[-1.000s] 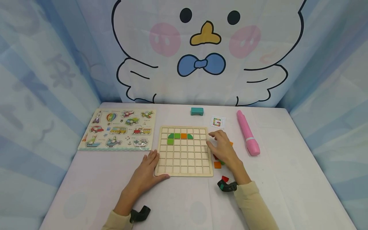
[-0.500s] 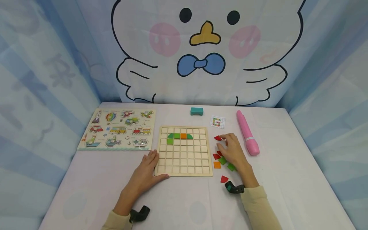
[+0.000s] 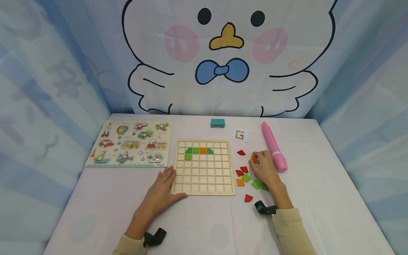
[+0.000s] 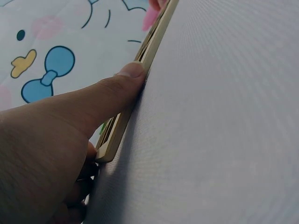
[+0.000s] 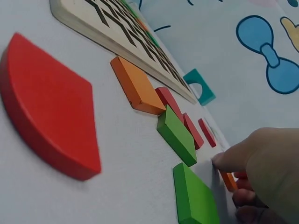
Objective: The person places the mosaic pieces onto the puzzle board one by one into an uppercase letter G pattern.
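In the head view, the left hand (image 3: 159, 191) rests at the lower left corner of a wooden grid board (image 3: 205, 194), with its fingers along the side. Its straight thumb (image 4: 112, 93) touches the board's front edge in the left wrist view. On the board sit green squares (image 3: 196, 150), an orange square and dark green quarter-round pieces (image 3: 210, 151). Right of the board, the right hand (image 3: 266, 168) pinches an orange tile (image 3: 254, 159) between thumb and fingers, close over the table. Around it lie red quarter-round tiles (image 3: 241, 152), green tiles (image 3: 256, 184) and another orange square (image 3: 240, 182).
A pattern card (image 3: 240, 135) and a teal block (image 3: 217, 123) lie behind the board. The pink stick-shaped object (image 3: 275, 147) lies just beyond the right hand. At the left is a vehicle picture puzzle (image 3: 129, 143). Printed curtains surround the table's back and sides.
The right hand has drawn back rightward from the board's edge, past a red tile that now lies uncovered, and has taken an orange tile. The left hand stays put.
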Tool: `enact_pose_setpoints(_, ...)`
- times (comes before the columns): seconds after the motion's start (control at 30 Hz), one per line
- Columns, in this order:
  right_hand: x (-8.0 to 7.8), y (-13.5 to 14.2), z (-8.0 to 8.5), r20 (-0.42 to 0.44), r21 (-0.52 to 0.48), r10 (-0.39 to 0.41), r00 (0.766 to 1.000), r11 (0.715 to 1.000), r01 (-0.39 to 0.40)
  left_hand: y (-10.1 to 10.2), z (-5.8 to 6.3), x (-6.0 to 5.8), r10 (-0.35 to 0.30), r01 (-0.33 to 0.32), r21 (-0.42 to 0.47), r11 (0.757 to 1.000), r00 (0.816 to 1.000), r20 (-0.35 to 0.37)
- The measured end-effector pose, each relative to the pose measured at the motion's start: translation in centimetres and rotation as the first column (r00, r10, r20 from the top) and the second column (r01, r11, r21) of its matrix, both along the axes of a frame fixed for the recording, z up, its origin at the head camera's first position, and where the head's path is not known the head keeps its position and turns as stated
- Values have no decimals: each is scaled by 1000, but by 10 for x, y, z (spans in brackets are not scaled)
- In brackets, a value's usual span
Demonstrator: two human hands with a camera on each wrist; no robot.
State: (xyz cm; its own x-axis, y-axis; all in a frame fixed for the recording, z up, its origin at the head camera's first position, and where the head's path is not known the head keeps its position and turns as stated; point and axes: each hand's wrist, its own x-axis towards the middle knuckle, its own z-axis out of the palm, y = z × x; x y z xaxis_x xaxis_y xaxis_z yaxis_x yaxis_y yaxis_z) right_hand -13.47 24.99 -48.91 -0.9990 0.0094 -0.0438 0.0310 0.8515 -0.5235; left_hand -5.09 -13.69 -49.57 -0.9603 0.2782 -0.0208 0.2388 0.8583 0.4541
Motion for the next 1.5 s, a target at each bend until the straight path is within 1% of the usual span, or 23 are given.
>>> enact_pose_setpoints(0.1,-1,3,-2,0,7,1,1000,1000,-1,0,0,0,1,-1,-1,1000,1000,0)
enact_pose_setpoints(0.27,-1,5,-5,-26,9,6,1000,1000,-5,0,0,0,-2,2,-7,1000,1000,-2)
enact_pose_setpoints(0.43,-1,5,-5,-32,-8,1,999,1000,-1,0,0,0,-5,5,-8,1000,1000,-2)
enact_pose_setpoints(0.6,-2,5,-1,-63,-48,10,998,999,-13,0,0,0,-3,3,-10,1000,1000,-4)
enact_pose_setpoints(0.73,-2,2,1,-64,-71,-2,998,997,-3,0,0,0,-3,3,-8,1000,1000,-2)
enact_pose_setpoints(0.87,-1,-5,5,-68,-68,-7,998,998,2,-1,1,0,-5,5,-5,1000,1000,5)
enact_pose_setpoints(1.03,0,-15,10,-120,-48,1,993,999,-7,-1,0,0,-5,5,-3,1000,1000,11)
enact_pose_setpoints(1.23,0,-29,15,-165,-102,40,986,993,-57,0,-1,-1,-5,5,-2,1000,1000,11)
enact_pose_setpoints(1.5,-2,-50,19,-228,-128,115,967,981,-147,-1,-3,-2,-3,3,2,1000,1000,14)
